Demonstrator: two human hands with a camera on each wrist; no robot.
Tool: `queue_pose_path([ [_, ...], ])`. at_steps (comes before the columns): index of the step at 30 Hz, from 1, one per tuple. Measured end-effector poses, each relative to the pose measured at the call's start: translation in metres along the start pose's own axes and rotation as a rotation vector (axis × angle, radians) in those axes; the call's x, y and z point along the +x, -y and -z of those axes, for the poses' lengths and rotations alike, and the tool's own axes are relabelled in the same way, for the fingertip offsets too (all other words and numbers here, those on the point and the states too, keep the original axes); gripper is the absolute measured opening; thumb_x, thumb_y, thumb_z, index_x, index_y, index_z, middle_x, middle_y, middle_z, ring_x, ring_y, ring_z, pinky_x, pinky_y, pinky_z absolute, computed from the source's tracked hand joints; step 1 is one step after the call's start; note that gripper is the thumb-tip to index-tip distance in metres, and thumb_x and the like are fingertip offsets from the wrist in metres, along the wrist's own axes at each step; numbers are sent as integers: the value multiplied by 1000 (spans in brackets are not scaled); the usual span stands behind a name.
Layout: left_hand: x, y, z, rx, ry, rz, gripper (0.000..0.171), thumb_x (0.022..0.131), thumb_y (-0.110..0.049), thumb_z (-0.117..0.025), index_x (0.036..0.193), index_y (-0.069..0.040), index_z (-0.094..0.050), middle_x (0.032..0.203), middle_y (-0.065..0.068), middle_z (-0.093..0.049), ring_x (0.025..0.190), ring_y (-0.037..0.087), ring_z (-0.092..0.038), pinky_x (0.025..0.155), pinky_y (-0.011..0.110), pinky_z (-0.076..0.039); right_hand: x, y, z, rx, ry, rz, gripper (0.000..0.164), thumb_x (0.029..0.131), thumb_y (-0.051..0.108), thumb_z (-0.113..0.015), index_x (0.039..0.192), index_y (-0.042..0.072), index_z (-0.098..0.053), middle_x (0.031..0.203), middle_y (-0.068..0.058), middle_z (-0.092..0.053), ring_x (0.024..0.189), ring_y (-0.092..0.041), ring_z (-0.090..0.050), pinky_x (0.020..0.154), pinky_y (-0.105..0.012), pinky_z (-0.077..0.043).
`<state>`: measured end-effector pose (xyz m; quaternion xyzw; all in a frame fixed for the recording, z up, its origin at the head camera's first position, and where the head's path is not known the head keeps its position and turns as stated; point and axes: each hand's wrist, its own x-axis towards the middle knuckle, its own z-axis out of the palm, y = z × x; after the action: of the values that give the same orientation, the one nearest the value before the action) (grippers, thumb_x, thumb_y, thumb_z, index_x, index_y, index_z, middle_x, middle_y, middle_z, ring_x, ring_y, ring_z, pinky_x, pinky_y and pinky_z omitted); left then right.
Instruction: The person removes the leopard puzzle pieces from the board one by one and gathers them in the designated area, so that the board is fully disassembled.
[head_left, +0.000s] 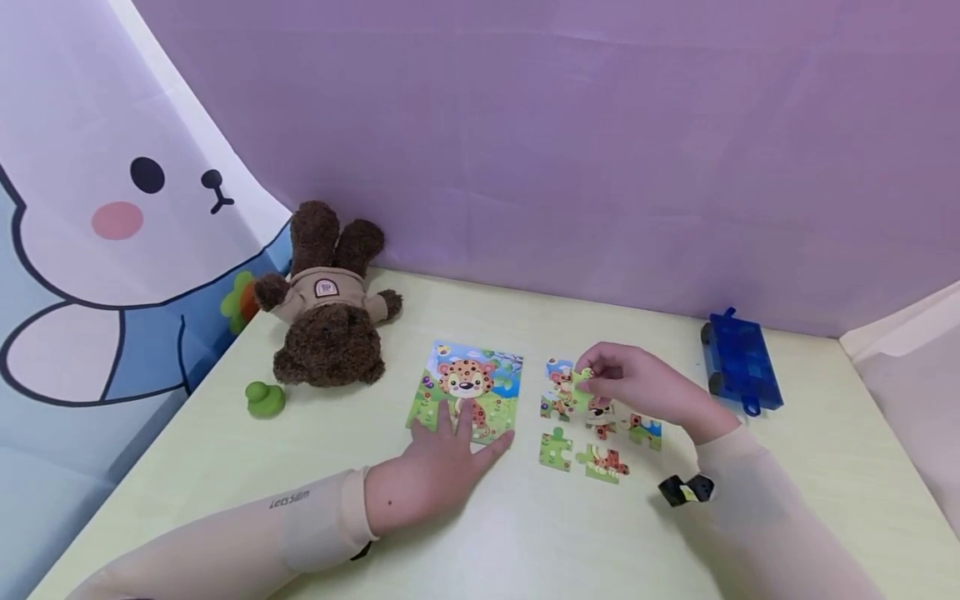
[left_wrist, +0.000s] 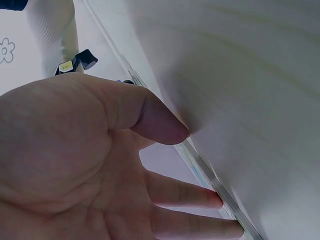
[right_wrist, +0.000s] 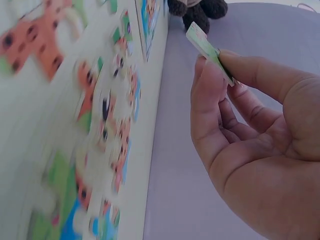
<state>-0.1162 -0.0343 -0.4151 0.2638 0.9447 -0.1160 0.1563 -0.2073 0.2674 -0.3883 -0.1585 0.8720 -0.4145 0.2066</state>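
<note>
A picture card [head_left: 465, 377] of a cartoon leopard lies on the table. My left hand [head_left: 438, 471] rests on its lower part with fingers spread and straight; the left wrist view shows the thumb and fingertips along the card's edge. To the right, my right hand [head_left: 648, 387] pinches a green puzzle piece [right_wrist: 204, 47] between thumb and fingers, raised above the table in the right wrist view. Under and around that hand lie several loose pieces, among them a green one [head_left: 556, 451] and a red-spotted one [head_left: 604, 464]. Some are partly hidden by the hand.
At the back left, a brown teddy bear [head_left: 330, 342] lies with its head toward me. A small green toy duck [head_left: 265, 400] is beside it. A blue toy cart [head_left: 744, 360] stands at the back right, before a purple cloth [head_left: 525, 150].
</note>
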Motion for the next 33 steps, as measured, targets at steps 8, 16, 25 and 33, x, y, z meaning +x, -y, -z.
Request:
queue_pose_path([
  [8, 0, 1, 0, -11, 10, 6, 85, 104, -14, -62, 168, -52, -21, 174, 27, -28, 155, 57, -37, 109, 73, -53, -25, -19, 18, 22, 63, -11, 25, 105, 21, -69, 124, 5, -65, 100, -13, -67, 89, -32, -72, 80, -37, -66],
  [16, 0, 1, 0, -40, 13, 4, 86, 103, -11, -62, 168, -51, -22, 174, 28, -27, 155, 58, -36, 109, 75, -51, -49, -43, 28, 47, 195, 2, 17, 106, 14, -65, 118, 2, -64, 102, -13, -69, 90, -28, -74, 83, -37, -67],
  [25, 0, 1, 0, -31, 8, 5, 86, 103, -11, -62, 168, -51, -21, 174, 28, -27, 155, 58, -36, 109, 75, -52, -66, -60, 34, 48, 300, 22, 14, 105, 10, -63, 118, 3, -64, 119, -21, -68, 89, -24, -76, 81, -34, -66],
  [33, 0, 0, 0, -30, 9, 2, 86, 103, -12, -62, 169, -51, -21, 174, 29, -27, 155, 59, -36, 108, 75, -52, -72, -66, 27, 66, 386, 20, 12, 105, 14, -67, 114, 6, -66, 84, -1, -61, 80, -24, -73, 76, -34, -65],
])
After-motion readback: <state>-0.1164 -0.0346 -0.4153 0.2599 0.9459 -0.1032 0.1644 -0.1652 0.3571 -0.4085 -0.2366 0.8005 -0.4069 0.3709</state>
